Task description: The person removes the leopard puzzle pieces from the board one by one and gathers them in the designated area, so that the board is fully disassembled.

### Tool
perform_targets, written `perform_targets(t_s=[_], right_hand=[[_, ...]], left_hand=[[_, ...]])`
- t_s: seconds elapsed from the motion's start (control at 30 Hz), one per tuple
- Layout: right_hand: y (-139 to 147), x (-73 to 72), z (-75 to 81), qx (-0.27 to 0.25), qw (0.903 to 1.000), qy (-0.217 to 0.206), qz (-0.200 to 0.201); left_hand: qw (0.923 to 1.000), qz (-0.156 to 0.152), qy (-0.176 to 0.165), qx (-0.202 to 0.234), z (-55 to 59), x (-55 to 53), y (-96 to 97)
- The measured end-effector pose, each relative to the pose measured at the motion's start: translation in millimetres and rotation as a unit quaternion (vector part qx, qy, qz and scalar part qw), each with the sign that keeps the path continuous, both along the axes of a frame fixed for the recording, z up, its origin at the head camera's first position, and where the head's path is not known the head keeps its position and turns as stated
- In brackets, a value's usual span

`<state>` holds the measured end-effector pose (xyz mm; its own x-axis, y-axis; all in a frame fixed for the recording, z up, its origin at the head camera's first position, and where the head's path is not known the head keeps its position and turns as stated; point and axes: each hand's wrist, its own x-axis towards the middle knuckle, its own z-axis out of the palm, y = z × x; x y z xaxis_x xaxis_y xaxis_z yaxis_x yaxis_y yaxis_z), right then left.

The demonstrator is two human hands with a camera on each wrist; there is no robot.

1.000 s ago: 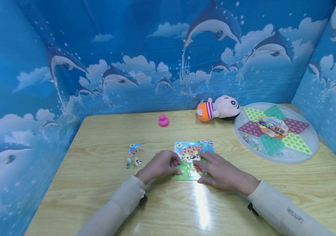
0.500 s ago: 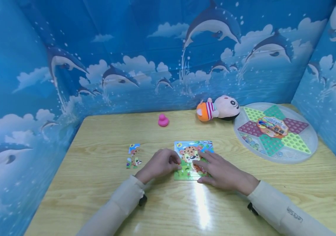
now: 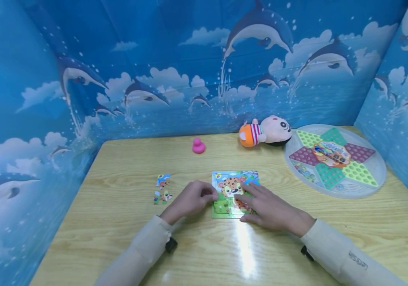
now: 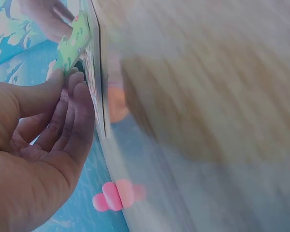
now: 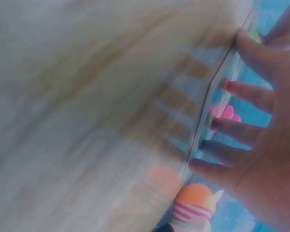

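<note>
A jigsaw puzzle (image 3: 232,183) with a spotted cartoon animal lies in its flat tray on the wooden table, in front of the person. The left hand (image 3: 194,198) is at the puzzle's left edge. Between thumb and fingers it pinches a green puzzle piece (image 4: 73,47), which the left wrist view shows tilted up off the board. Spread over the puzzle's right side, the right hand (image 3: 266,206) rests its fingertips on it, its thumb at the front edge. In the right wrist view the right hand's fingers (image 5: 244,130) are spread and fairly straight.
Loose puzzle pieces (image 3: 165,196) lie to the left of the left hand. A pink toy duck (image 3: 198,146) and a plush doll (image 3: 266,132) are at the back. A round Chinese checkers board (image 3: 334,161) with marbles occupies the right side, before a dolphin-print backdrop (image 3: 175,59).
The left hand has shifted slightly, its thumb and fingers closing on the green puzzle piece at the lower left of the puzzle. The right hand has stayed in place.
</note>
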<state>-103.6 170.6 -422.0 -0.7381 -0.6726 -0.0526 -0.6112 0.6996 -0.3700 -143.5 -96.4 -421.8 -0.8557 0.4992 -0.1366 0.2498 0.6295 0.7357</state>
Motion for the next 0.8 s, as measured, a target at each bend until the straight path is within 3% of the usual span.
perform_targets(t_s=[0.4,0.8], right_hand=[[1,-1.1,-2.1,0.004,0.9999,-0.012,-0.006],[1,0.3,-2.3,-0.011,0.9999,-0.002,0.001]], left_hand=[[0.9987,0.049,0.015,0.003,4.7,2.3,-32.7],[0.9965,0.082,0.013,-0.002,9.8,6.6,-93.9]])
